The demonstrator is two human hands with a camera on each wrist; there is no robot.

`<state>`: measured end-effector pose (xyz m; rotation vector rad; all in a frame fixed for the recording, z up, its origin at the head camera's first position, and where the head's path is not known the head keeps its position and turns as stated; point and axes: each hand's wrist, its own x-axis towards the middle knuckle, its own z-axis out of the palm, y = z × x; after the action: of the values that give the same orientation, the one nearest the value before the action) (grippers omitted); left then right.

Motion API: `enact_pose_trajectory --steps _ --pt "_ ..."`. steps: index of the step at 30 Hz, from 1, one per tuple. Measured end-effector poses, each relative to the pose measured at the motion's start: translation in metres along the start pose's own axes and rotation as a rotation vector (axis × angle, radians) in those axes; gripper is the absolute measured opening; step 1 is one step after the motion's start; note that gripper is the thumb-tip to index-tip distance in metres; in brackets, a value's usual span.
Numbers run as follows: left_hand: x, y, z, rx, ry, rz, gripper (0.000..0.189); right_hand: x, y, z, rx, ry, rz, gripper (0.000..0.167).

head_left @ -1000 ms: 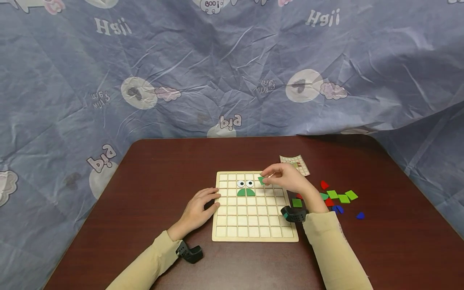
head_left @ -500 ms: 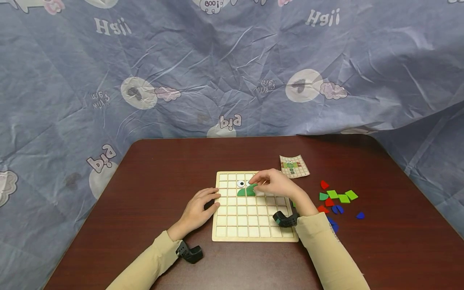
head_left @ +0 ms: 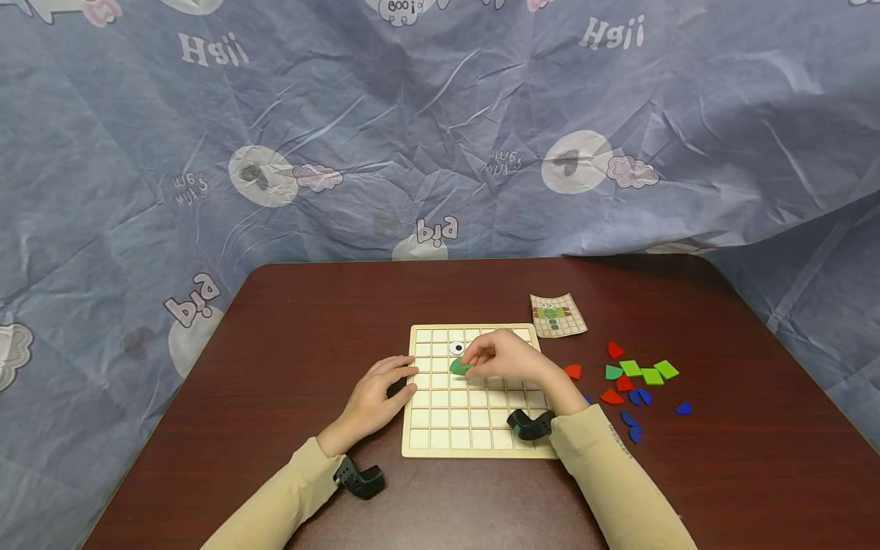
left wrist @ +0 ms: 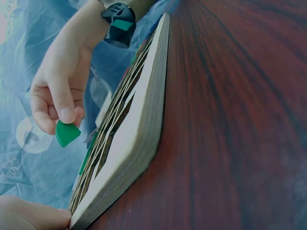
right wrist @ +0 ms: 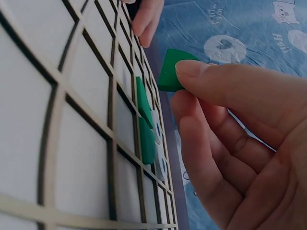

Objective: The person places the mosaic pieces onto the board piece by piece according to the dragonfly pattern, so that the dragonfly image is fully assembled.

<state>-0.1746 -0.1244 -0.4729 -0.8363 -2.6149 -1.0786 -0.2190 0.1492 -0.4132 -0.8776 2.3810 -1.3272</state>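
My right hand point(head_left: 505, 357) is over the upper part of a pale wooden grid board point(head_left: 440, 418). Between thumb and fingers it pinches a green quarter-circle tile point(right wrist: 170, 72), held clear of the board in the right wrist view. Two green tiles lie in the grid, one point(right wrist: 142, 103) beside the other point(right wrist: 147, 140). Next to them are two white eye tiles; one eye tile point(head_left: 457, 348) shows in the head view, the other is hidden by the hand. My left hand point(head_left: 371, 399) rests at the board's left edge, fingers extended, fingertips touching the rim.
Behind the board's right corner lies a small pattern card point(head_left: 558, 316). Loose tiles are scattered to the right: red point(head_left: 612, 397), lime-green point(head_left: 651, 376), green point(head_left: 613, 373) and blue point(head_left: 629, 418). A patterned blue cloth point(head_left: 385, 153) hangs behind the dark table point(head_left: 330, 305).
My right hand has moved left across the board with the green tile, and slightly nearer to me. It now covers the right eye tile. The left hand stays put.
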Motion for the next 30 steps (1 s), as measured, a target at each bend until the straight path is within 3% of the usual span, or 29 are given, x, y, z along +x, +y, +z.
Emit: enact_pose_trajectory --steps 18,30 --pt "0.000 0.001 -0.001 -0.010 -0.003 -0.007 0.031 0.005 0.001 0.013 -0.104 0.006 -0.004 0.009" --pt "0.000 0.001 -0.001 -0.006 -0.005 -0.012 0.031 0.005 0.003 0.016 -0.120 -0.075 0.013 0.012"
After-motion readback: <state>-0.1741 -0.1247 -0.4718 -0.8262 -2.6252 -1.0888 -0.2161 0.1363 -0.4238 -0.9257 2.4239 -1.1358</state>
